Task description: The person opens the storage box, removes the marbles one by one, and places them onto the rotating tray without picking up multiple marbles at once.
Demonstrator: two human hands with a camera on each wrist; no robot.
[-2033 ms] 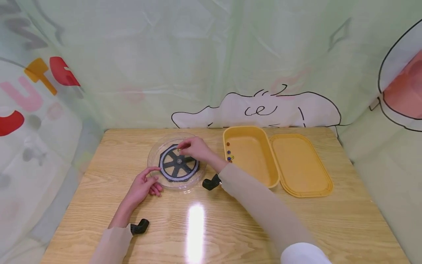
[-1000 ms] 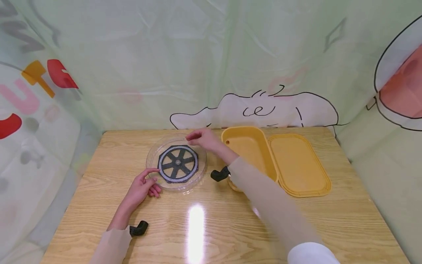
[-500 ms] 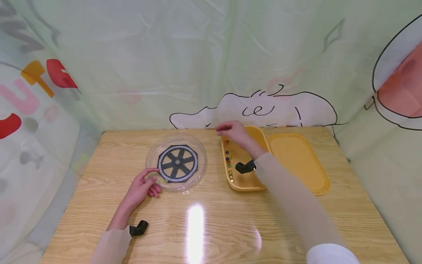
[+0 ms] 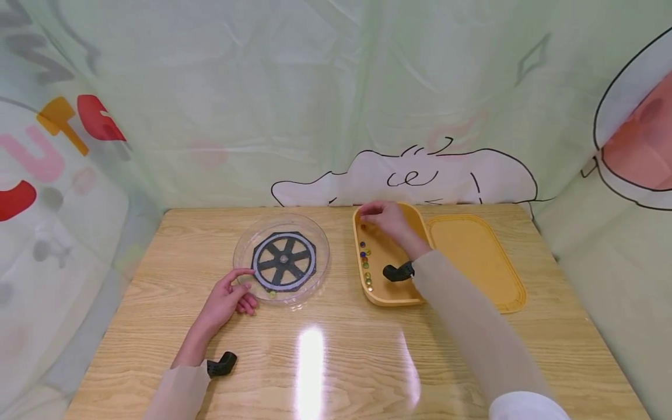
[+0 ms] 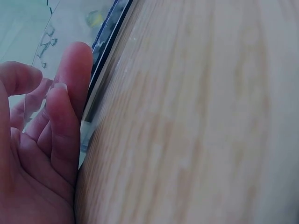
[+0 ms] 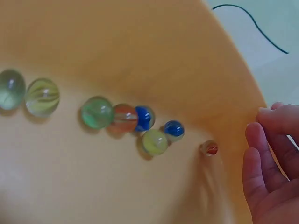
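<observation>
Right hand (image 4: 389, 221) now lower, near red marble (image 6: 212, 149)

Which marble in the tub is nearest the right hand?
The red-streaked marble, alone toward the far end of the tub; the other marbles lie farther from the right hand.

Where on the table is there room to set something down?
Bare table lies between the two sleeves, and between the clear dish and yellow tub. It's crowded along the tub's left wall, where marbles lie and the right hand hovers.

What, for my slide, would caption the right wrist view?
Right hand near a red-streaked glass marble in a yellow plastic tub with other coloured glass marbles.
</observation>
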